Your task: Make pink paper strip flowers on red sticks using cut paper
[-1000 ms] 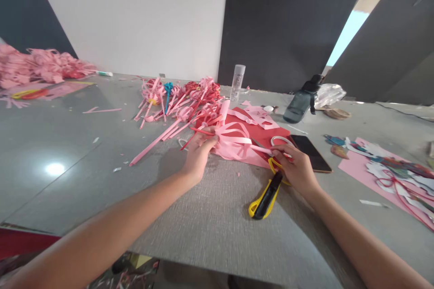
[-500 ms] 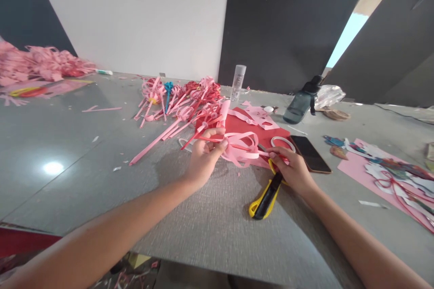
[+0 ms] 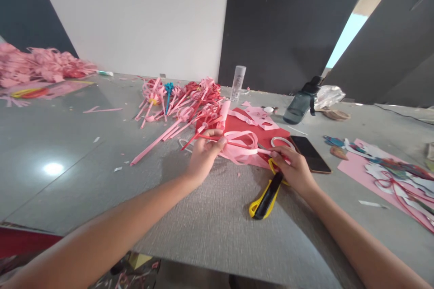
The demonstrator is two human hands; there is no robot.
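A pink paper flower (image 3: 242,142) of looped strips is stretched between my two hands. Pinched on its left end, together with a thin red paper stick, is my left hand (image 3: 205,151). My right hand (image 3: 290,162) is closed on the pink paper stem at the right end. Below the right hand a yellow and black utility knife (image 3: 266,196) lies on the table, its upper end partly covered by the fingers. Red paper (image 3: 271,135) and pink paper scraps lie beneath and behind the flower.
Behind my left hand is a heap of pink and red paper flowers (image 3: 190,99). A clear plastic tube (image 3: 238,82) stands behind it. To the right are a roll of white tape (image 3: 284,142), a phone (image 3: 310,154), a water bottle (image 3: 300,106) and pink paper with cutouts (image 3: 356,167).
The flower's loops are drawn slightly flatter and closer together between my hands. Both hands keep nearly the same place and grip.
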